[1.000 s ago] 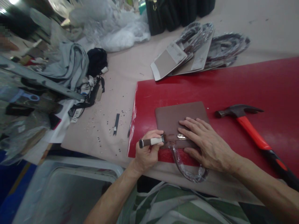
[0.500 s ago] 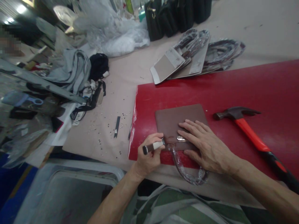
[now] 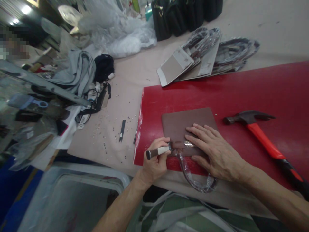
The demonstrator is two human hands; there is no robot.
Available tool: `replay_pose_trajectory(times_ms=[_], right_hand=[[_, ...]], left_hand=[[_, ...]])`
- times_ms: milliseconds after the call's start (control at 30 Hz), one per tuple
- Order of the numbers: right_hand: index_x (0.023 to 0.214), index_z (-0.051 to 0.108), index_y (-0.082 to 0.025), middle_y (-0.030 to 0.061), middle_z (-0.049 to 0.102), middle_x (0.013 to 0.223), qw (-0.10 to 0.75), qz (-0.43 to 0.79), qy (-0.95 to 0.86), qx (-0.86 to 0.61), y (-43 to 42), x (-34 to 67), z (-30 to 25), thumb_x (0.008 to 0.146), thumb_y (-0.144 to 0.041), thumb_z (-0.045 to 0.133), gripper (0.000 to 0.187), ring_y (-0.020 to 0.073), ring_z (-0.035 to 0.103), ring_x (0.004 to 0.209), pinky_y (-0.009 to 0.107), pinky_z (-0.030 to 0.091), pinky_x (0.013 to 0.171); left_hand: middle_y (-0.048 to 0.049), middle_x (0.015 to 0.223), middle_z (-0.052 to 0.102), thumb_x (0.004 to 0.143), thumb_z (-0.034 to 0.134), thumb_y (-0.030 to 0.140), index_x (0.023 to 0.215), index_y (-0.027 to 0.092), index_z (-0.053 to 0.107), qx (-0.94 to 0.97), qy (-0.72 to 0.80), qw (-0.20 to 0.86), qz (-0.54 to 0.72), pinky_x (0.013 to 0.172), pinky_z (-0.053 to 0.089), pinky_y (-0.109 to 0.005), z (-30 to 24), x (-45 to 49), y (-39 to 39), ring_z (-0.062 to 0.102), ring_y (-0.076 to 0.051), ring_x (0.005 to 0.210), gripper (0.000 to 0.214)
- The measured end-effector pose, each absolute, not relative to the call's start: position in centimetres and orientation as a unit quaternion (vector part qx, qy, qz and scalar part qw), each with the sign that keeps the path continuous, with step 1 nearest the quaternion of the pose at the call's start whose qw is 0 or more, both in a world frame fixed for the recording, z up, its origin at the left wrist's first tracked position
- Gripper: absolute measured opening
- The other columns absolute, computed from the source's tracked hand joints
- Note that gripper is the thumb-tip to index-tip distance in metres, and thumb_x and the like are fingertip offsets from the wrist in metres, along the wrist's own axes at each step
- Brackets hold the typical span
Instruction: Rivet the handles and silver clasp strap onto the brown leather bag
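A brown leather panel [image 3: 190, 120] lies flat on a red board [image 3: 241, 87]. Along its near edge a plastic-wrapped handle [image 3: 187, 172] loops toward my body. My left hand [image 3: 155, 161] is closed around a hand punch [image 3: 156, 152], a short tool with a dark and pale shaft. The tool's tip meets the panel's near left corner, beside the handle's end. With fingers stretched out, my right hand [image 3: 214, 151] lies flat on the panel, pressing over its near right part. Its palm hides part of the panel and the handle's other end.
A claw hammer [image 3: 262, 137] with a red and black grip lies right of the panel. Behind are more panels with wrapped handles [image 3: 190, 61] and black bags [image 3: 178, 19]. A dark strip [image 3: 122, 130] lies among small scraps. A plastic bin [image 3: 82, 170] stands below left.
The whole view has shifted slightly, so things appear a little further right. Both hands, the punch and the panel keep their places relative to each other.
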State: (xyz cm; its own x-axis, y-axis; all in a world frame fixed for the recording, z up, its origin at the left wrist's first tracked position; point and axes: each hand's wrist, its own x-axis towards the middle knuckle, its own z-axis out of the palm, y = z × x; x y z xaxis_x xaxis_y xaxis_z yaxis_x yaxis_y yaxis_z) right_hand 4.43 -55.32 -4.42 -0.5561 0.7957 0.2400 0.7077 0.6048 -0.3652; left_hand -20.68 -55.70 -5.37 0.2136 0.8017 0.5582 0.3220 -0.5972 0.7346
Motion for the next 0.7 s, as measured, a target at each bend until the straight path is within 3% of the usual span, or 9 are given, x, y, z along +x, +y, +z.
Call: replay_pose_trajectory(times_ms=[700], right_hand=[[0.139,0.058,-0.016,0.0164,0.049,0.153,0.199,0.112,-0.872,-0.434,-55.6,4.4,-4.4,0.089,-0.031,0.062,0.053,0.0361,0.038,0.146,0.062,0.033,0.118]], left_hand=[[-0.0112,0.107,0.068,0.093,0.053,0.012,0.104,0.02,0.057,0.789,0.376,0.176,0.453,0.091,0.06,-0.04,-4.9,-19.7,-54.9,0.069,-0.022,0.104,0.014]])
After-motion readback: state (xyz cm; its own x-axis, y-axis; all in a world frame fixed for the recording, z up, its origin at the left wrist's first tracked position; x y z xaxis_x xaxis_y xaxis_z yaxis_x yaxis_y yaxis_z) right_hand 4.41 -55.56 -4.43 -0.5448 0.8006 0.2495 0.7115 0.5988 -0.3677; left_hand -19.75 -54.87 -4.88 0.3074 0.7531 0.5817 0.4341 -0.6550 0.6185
